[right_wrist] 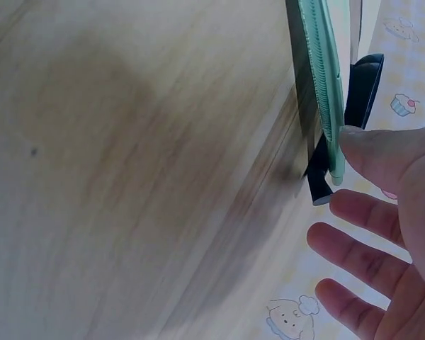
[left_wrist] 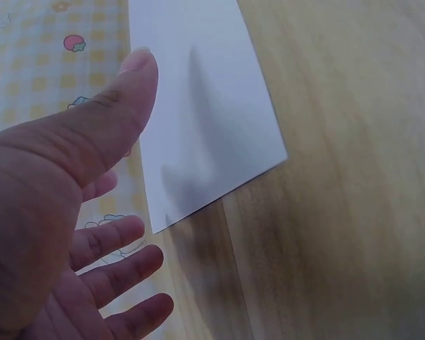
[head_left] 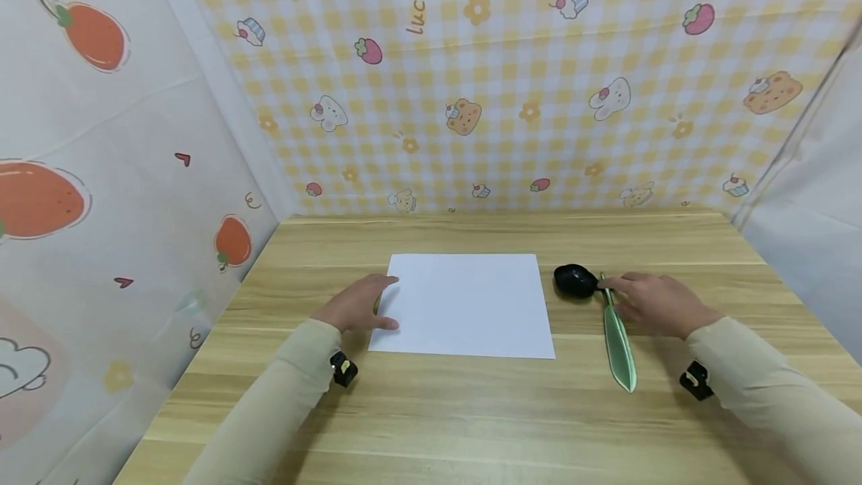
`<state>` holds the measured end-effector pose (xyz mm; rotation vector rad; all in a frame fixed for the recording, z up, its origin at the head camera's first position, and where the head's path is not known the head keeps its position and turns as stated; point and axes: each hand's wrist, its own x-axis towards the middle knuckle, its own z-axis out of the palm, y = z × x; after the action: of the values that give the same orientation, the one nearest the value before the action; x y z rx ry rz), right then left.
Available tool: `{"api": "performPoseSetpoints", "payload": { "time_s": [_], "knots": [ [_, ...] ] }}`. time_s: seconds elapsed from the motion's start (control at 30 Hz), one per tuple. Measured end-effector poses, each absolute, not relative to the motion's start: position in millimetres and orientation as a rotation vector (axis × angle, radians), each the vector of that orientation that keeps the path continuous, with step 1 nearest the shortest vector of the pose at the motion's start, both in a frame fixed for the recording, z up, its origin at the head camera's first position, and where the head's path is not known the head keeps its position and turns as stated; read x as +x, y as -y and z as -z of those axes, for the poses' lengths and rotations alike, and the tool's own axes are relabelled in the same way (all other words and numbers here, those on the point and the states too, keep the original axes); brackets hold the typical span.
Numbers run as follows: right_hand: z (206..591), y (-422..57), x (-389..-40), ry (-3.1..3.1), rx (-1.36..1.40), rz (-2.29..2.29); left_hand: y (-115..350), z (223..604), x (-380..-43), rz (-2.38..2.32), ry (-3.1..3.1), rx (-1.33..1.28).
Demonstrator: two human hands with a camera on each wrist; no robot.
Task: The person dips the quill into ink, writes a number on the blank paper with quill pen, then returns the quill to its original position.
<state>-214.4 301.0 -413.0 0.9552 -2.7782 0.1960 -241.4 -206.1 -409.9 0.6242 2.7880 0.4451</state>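
Observation:
A blank white sheet of paper [head_left: 466, 307] lies flat on the wooden table. Over its left edge is my left hand [head_left: 357, 305], thumb and fingers spread and holding nothing. To the right of the sheet lies a black, rounded spoon-like utensil [head_left: 575, 281], its short handle pointing right. A green leaf-shaped item [head_left: 619, 350] with a thin stem and ribbed edge lies beside it. My right hand [head_left: 656, 304] is at the stem, its index finger across it. In the right wrist view the thumb [right_wrist: 372, 152] meets the green item; several fingers are extended, and the index finger is hidden.
The wooden table [head_left: 431, 425] reaches back to a yellow checked cloth [head_left: 498, 81] with cartoon prints. Patterned white cloth [head_left: 155, 126] hangs at the left, and plain pale cloth [head_left: 818, 200] at the right. Small black devices [head_left: 343, 369] sit at both wrists.

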Motion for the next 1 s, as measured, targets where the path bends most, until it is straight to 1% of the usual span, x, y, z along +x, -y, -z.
{"api": "performPoseSetpoints", "payload": {
  "time_s": [0.8,1.0],
  "knots": [
    [424,-301,-222,2.831,0.982,-0.187,201,411,-244,-0.418,-2.757,0.632],
    [425,-300,-225,2.819,1.006,-0.171,202,415,-245,-0.402,-2.734,0.599]
  ]
}}
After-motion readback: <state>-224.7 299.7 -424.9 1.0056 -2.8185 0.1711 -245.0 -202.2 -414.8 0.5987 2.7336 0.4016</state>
